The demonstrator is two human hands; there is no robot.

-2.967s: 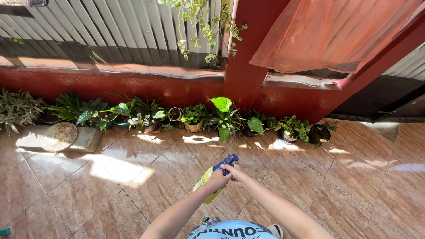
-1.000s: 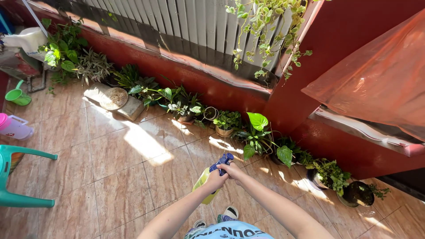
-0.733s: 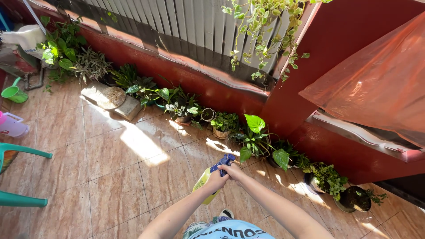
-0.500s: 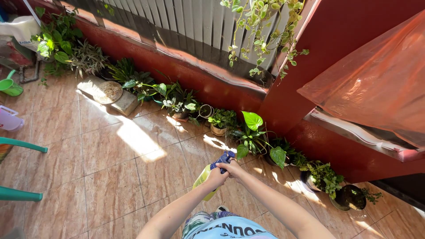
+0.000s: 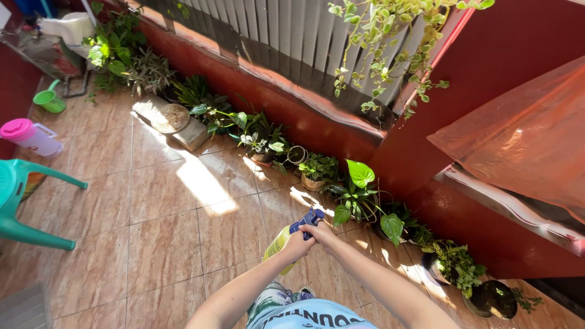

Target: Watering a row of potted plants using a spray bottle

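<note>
Tiled patio floor (image 5: 164, 231), potted plants (image 5: 317, 167) along the red wall; left hand (image 5: 297, 245) and right hand (image 5: 322, 233) both wrapped tight round a yellow spray bottle (image 5: 279, 242)

Both hands are wrapped around a yellow spray bottle (image 5: 281, 241), left hand (image 5: 297, 246) on the neck, right hand (image 5: 321, 234) by the blue nozzle (image 5: 308, 219). Potted plants (image 5: 317, 170) line the red wall (image 5: 268, 100), green plastic chair (image 5: 18, 204) off left.

The tiled floor (image 5: 164, 219) across the middle and lower left of the frame lies open. A row of potted plants (image 5: 317, 173) lines the red wall (image 5: 286, 116) diagonally from upper left to lower right, blocking it. A green chair (image 5: 24, 207) stands at the left edge, a pink-lidded jug (image 5: 30, 135) above it.
</note>
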